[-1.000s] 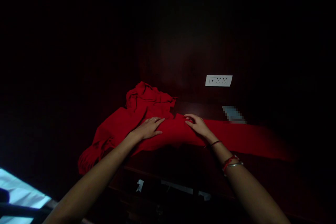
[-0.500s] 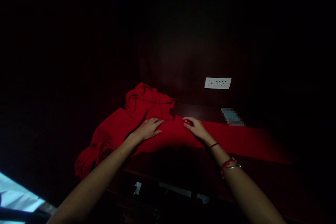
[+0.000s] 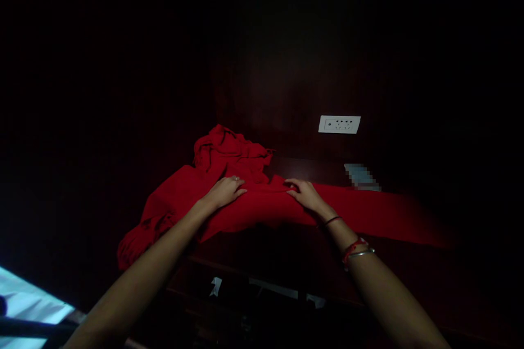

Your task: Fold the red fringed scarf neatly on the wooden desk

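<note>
A long red scarf (image 3: 368, 212) lies stretched across a dark wooden desk (image 3: 311, 166), bunched in a heap at its left end and hanging off the desk's left edge. My left hand (image 3: 224, 192) rests on the scarf beside the heap, fingers together and laid flat. My right hand (image 3: 305, 194) presses flat on the scarf a little to the right, fingers stretched out. Bracelets circle my right wrist. Neither hand grips the cloth.
A white socket plate (image 3: 339, 124) sits on the dark wall behind the desk. A small blurred pale object (image 3: 362, 177) lies on the desk at the back right. White scraps (image 3: 216, 286) show below the desk's front edge. A bright pale surface (image 3: 28, 311) is at the lower left.
My left hand has slid a little left and back along the scarf toward the heap. My right hand stays almost where it was. The view has shifted slightly.
</note>
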{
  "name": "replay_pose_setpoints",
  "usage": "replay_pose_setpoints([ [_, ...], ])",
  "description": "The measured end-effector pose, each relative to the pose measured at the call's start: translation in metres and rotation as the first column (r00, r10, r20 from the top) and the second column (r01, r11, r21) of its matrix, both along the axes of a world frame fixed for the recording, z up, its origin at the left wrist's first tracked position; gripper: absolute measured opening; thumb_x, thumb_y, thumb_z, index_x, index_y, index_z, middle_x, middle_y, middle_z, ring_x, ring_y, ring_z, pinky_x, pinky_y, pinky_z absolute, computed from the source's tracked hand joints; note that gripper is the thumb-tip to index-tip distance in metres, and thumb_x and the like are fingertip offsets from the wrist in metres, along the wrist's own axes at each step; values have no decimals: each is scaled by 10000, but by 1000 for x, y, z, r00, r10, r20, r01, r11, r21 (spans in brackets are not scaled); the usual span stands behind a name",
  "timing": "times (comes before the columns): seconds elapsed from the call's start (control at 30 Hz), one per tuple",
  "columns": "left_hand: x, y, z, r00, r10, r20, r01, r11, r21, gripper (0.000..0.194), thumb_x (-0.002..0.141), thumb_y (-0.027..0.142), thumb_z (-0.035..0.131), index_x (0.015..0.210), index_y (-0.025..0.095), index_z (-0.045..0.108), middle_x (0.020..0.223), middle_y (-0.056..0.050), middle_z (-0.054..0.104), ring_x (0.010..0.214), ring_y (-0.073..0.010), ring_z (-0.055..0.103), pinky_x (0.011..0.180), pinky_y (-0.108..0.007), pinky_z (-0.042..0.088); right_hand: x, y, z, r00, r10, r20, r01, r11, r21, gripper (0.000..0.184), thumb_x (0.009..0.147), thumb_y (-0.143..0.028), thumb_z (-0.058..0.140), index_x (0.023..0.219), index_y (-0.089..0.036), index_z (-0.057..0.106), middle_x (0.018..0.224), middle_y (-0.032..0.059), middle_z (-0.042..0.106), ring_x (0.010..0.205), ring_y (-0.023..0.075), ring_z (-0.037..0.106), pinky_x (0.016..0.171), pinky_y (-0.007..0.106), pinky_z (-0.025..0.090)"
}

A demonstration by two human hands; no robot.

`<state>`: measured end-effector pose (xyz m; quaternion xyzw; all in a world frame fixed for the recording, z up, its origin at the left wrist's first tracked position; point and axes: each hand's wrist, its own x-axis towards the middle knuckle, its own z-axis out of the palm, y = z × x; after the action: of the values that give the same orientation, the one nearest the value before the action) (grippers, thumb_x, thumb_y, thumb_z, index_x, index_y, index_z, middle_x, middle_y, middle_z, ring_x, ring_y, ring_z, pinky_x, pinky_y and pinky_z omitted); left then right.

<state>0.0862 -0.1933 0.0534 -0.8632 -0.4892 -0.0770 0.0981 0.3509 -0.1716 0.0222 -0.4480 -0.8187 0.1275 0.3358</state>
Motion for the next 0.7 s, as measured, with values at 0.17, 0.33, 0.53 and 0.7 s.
replay_pose_setpoints([
  [0.17, -7, -2, 36, 960, -131, 248, 108, 988, 107, 285, 857, 309, 335, 860, 145, 569, 843, -51, 568, 827, -153, 519, 777, -258, 403, -9, 2, 19, 994, 109, -17, -107, 989, 97, 304, 722, -223, 554, 1023, -196, 582, 999, 68, 595, 926, 175, 529, 833, 328, 392],
  [0.33, 4, -8, 62, 937, -254, 238, 231, 965, 121, 290, 858, 303, 326, 926, 153, 564, 914, -52, 551, 879, -147, 499, 818, -259, 382, -38, 2, 46, 955, 293, -42, -291, 955, 51, 393, 742, -329, 535, 1110, -192, 526, 1071, 72, 573, 939, 164, 527, 818, 298, 388],
  [0.53, 2, -11, 56, 979, -182, 97, 179, 983, 33, 379, 847, 428, 324, 974, 160, 559, 913, -63, 581, 857, -168, 523, 783, -266, 387, -41, 2, 53, 967, 227, -114, -219, 973, 76, 170, 761, -265, 495, 792, -174, 636, 787, 13, 649, 731, 143, 565, 682, 241, 397],
  [0.7, -33, 0, 56, 999, -5, -50, -3, 989, -150, 386, 771, 492, 432, 939, 174, 571, 787, -35, 613, 708, -162, 556, 651, -233, 401, -11, 9, 44, 969, 23, -245, 7, 992, 122, 192, 768, -293, 481, 770, -180, 636, 792, 20, 654, 755, 164, 568, 675, 243, 396],
])
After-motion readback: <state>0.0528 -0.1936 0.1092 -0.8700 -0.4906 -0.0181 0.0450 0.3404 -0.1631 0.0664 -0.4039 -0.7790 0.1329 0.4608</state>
